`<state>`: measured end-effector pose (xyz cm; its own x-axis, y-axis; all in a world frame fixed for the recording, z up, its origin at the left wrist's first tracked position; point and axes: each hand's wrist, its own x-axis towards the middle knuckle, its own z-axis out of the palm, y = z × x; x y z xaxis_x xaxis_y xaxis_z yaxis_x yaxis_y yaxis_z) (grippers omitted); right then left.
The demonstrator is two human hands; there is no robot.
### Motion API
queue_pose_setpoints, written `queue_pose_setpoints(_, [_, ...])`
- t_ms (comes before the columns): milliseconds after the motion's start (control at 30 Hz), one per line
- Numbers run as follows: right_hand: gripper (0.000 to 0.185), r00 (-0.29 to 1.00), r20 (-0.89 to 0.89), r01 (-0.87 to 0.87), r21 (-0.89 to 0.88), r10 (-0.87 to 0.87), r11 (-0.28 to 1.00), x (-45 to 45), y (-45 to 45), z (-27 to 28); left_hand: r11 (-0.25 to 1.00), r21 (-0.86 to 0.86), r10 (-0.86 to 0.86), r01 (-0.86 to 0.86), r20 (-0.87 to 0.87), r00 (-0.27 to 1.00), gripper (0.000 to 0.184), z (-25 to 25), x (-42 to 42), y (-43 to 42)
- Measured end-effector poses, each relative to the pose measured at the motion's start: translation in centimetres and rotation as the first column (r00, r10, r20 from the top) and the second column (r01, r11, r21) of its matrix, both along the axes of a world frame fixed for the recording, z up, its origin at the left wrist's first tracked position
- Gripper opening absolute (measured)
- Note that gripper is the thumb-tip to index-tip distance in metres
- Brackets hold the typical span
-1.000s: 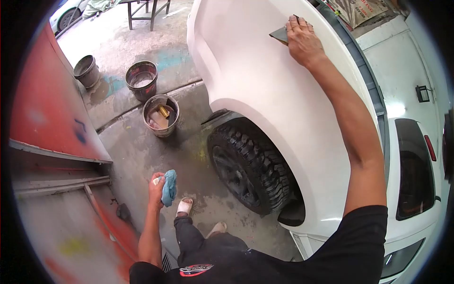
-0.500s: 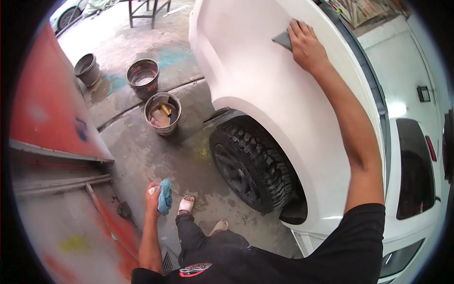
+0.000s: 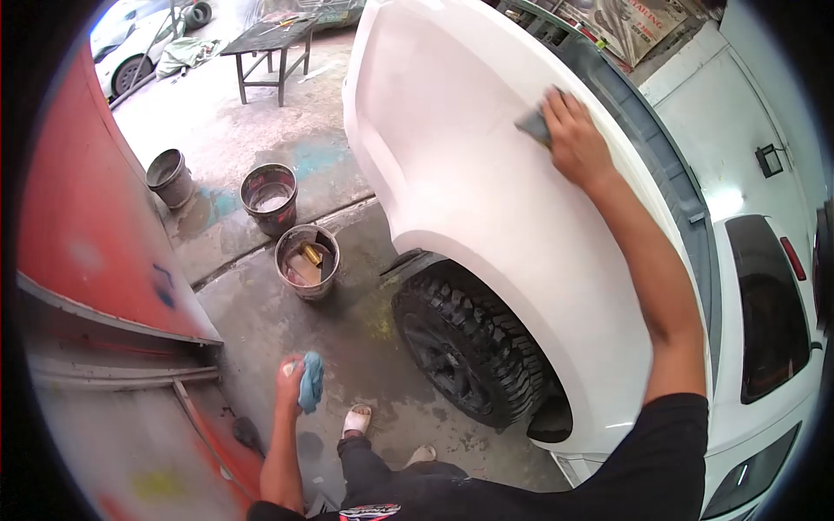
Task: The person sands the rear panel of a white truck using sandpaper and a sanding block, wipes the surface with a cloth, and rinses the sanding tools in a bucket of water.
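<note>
My right hand (image 3: 577, 139) is pressed against the upper side of a white truck bed panel (image 3: 486, 165), above the wheel arch. Under its fingers is a grey sheet of sandpaper (image 3: 532, 127), one corner sticking out to the left; the rest is covered by the hand. My left hand (image 3: 290, 379) hangs low on the left, closed around a crumpled blue cloth (image 3: 311, 382) and away from the panel. Below the panel sits a black knobbly tyre (image 3: 486, 347) in its arch.
Two buckets (image 3: 269, 201) (image 3: 308, 280) stand close together on the wet floor, the nearer holding murky water and a yellowish object. Another dark bucket (image 3: 171, 180) is farther left. A red and grey painted body panel (image 3: 104, 217) borders my left side. A small table (image 3: 271, 39) stands behind.
My view has tilted upward, so the scene sits lower in the picture and more of the table shows. The right hand stays on the panel with the sandpaper; the left keeps the cloth.
</note>
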<state>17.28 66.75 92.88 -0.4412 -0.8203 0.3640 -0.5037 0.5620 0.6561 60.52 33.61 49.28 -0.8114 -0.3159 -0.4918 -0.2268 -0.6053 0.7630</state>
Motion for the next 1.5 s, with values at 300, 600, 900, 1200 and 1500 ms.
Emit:
queue_pose_setpoints(300, [0.069,0.957,0.111,0.277,-0.07,-0.268,0.958,22.0,21.9,0.4,0.995,0.089,0.035,-0.035,0.003,0.999,0.012,-1.9,2.2,-0.4])
queue_pose_setpoints(600, [0.056,0.992,0.107,0.089,-0.154,-0.073,0.984,7.9,9.7,1.8,0.986,0.159,-0.044,0.057,-0.085,0.995,0.02,-0.5,2.9,0.4])
queue_pose_setpoints(900, [0.039,0.963,0.265,0.178,-0.465,-0.056,0.867,15.2,15.3,2.5,0.952,0.127,-0.255,0.279,-0.177,0.951,0.021,1.7,-2.3,6.7])
queue_pose_setpoints(1200, [0.054,0.868,0.236,0.494,-0.498,-0.436,0.713,32.9,32.9,-0.4,0.979,0.069,-0.189,0.193,-0.063,0.98,0.021,2.5,-0.5,1.5])
queue_pose_setpoints(1500, [0.053,0.969,-0.178,0.061,-0.503,-0.173,0.862,8.3,9.7,-2.3,0.927,0.007,-0.362,0.375,-0.242,0.9,0.027,6.5,-6.8,10.1])
